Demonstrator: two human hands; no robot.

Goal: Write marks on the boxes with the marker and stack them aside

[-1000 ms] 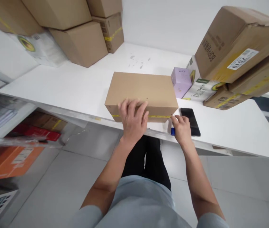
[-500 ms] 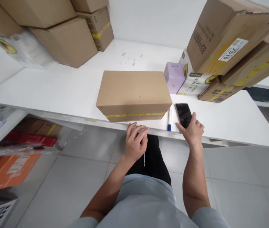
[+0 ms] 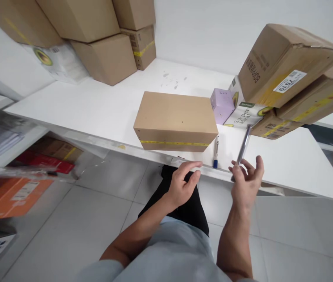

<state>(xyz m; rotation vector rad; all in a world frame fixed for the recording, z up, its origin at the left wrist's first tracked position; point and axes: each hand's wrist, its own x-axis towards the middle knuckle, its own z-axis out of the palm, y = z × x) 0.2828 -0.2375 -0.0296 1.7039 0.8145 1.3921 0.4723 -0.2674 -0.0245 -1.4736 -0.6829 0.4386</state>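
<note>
My right hand (image 3: 246, 178) grips a smartphone (image 3: 244, 145) by its lower end, between thumb and fingers. The phone is lifted off the white table (image 3: 96, 113) and turned edge-on to me. Over the table's front edge hovers my left hand (image 3: 184, 182), fingers apart and curved, with nothing in it. A closed cardboard box (image 3: 176, 113) with yellow tape along its front side lies just beyond the left hand. Beside that box rests a marker (image 3: 216, 152) with a blue cap, between the box and the phone.
Cardboard boxes (image 3: 290, 66) are stacked on a white avocado-printed carton (image 3: 243, 115) at the right, beside a small purple box (image 3: 223, 105). More cartons (image 3: 104, 58) fill the back left. An orange box (image 3: 13, 196) sits low on the left shelving.
My right hand has picked the phone up from the table and tilted it on edge. My left hand has shifted right, its fingers opening. The camera view has also shifted.
</note>
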